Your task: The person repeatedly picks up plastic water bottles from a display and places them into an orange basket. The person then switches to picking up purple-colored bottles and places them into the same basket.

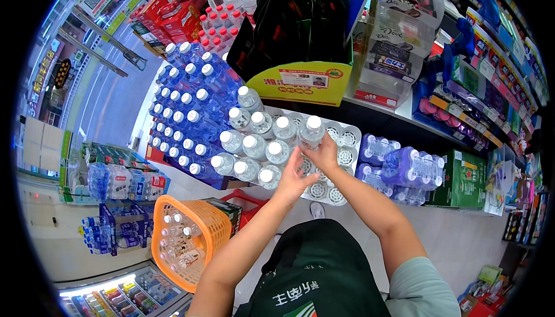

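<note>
My right hand [324, 154] is closed around a clear plastic bottle with a white cap [311, 131], held upright over a white plastic tray with round cup-shaped slots [345, 156]. Just left of it, my left hand [295, 178] has its fingers apart and holds nothing; its fingertips come close to the bottle's base. Rows of similar white-capped clear bottles [249, 147] fill the left part of the tray. Round slots without bottles show at the tray's right side and partly beneath my hands. Whether the held bottle's base touches the tray is hidden.
Blue bottles [201, 95] crowd the left side, with red-capped bottles [221, 26] behind. A yellow display box [299, 85] stands beyond the tray. Purple shrink-wrapped packs [407, 167] and a green carton [461, 180] lie right. An orange basket [217, 226] with bottles stands lower left.
</note>
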`<state>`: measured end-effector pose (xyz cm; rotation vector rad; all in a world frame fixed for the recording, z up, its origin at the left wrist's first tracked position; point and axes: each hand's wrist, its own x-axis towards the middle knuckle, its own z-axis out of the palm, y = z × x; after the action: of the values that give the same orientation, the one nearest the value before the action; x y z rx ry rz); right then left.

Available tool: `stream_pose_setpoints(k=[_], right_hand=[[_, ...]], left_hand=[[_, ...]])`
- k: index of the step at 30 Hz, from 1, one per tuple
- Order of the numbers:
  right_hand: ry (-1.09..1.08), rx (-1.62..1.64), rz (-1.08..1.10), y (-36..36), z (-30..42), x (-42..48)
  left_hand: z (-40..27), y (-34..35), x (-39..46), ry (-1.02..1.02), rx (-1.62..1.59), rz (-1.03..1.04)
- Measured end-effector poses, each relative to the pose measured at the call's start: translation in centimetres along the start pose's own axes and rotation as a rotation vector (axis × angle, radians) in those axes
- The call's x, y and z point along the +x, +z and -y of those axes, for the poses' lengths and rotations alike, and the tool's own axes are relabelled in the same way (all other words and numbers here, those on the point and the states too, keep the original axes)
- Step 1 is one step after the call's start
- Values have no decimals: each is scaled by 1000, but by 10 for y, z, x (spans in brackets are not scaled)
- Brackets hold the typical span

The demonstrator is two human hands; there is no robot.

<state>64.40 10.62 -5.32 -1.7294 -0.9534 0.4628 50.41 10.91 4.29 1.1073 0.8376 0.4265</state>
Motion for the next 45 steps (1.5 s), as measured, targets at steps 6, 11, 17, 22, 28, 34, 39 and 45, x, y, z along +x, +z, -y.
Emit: stream_pose_setpoints(k=[6, 11, 17, 22, 28, 34, 39, 45], right_hand=[[-55, -53, 1, 2, -7, -3], [78, -110, 45, 7, -5, -7], [72, -43, -138, 12, 5, -36], [49, 225, -106, 16, 86, -109], [70, 584, 276, 66, 151, -149], [10, 600, 582, 128, 210, -194], [3, 528, 868, 192, 229, -248], [83, 362, 1042, 252, 213, -289]], left_hand=[[1, -3, -3, 7, 13, 3], [-3, -8, -9, 25, 26, 6], [-7, -17, -22, 43, 19, -8], [-17, -37, -53, 133, -71, 15], [-37, -90, -118, 368, -239, -237], [-13, -186, -210, 441, -359, -702], [55, -273, -277, 454, -382, -1035], [127, -329, -310, 222, -459, -1054]])
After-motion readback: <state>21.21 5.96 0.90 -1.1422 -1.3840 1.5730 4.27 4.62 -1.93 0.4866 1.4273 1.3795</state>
